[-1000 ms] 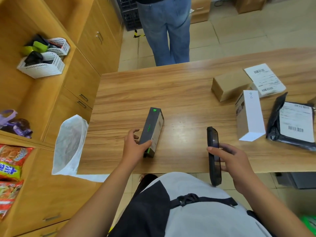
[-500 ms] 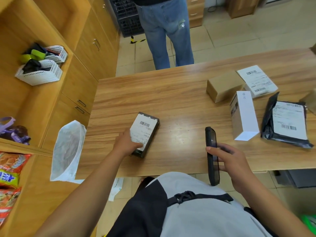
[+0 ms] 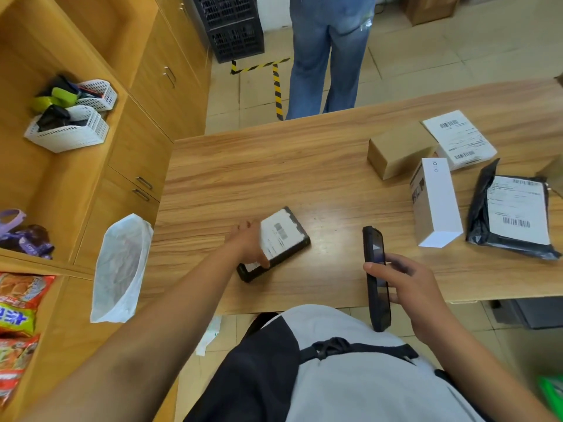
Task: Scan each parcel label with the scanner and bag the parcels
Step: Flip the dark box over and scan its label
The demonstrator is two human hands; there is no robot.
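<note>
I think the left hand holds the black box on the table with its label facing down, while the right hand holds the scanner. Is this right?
Not quite: the head view shows the label of the black box facing up, not down. The left hand holds it on the table, and the right hand holds the scanner.

Your black box (image 3: 281,239) lies flat on the tabletop (image 3: 304,166) at mid-frame, white barcode label up, with your left hand (image 3: 251,243) gripping its near-left end. Your right hand (image 3: 408,284) holds the black scanner (image 3: 376,278) edge-on, near the box's right. The white bag (image 3: 122,269) hangs open at the tabletop's left edge. At upper right lie a brown box (image 3: 396,150), a white labelled parcel (image 3: 460,138), a white box (image 3: 435,205) and a black mailer (image 3: 511,214), label up.
</note>
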